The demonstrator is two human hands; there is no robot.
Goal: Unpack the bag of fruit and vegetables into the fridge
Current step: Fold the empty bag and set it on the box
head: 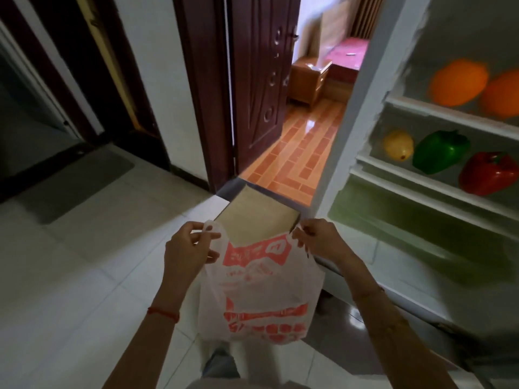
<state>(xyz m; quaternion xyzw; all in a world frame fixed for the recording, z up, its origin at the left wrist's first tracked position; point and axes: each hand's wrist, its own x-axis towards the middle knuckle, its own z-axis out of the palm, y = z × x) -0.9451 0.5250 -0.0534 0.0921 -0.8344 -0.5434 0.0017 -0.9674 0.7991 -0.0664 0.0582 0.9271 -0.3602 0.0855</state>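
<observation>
Held item: white plastic bag [261, 293] with red print, hanging in front of the person over the pale tiled floor [84, 276], its body slack and flat. Left hand [188, 248], fingers curled, pinches the bag's left handle loop; a red cord circles that wrist. Right hand [317, 242], fingers curled, pinches the right handle loop. The two handles are drawn apart, so the mouth is spread between the hands. Contents cannot be made out.

Just beyond the bag: a tan board or box face [258, 220] on the floor, lying toward the doorway.

Right of the hands: open fridge [365, 136], white, shelves in view.
- Upper shelf: two oranges, one [457, 82] in full view, one [502, 94] cut by the frame edge, side by side.
- Shelf below: yellow lemon [398, 146] at the left, green bell pepper [441, 151] just beside it, red bell pepper [488, 174] at the right.
- Lower compartment: blurred, greenish, contents unclear.

Beyond: dark wooden door [261, 88] standing open onto a room with orange patterned tiles and a wooden bedside cabinet [309, 82]. Far left: grey floor mat [81, 181].
</observation>
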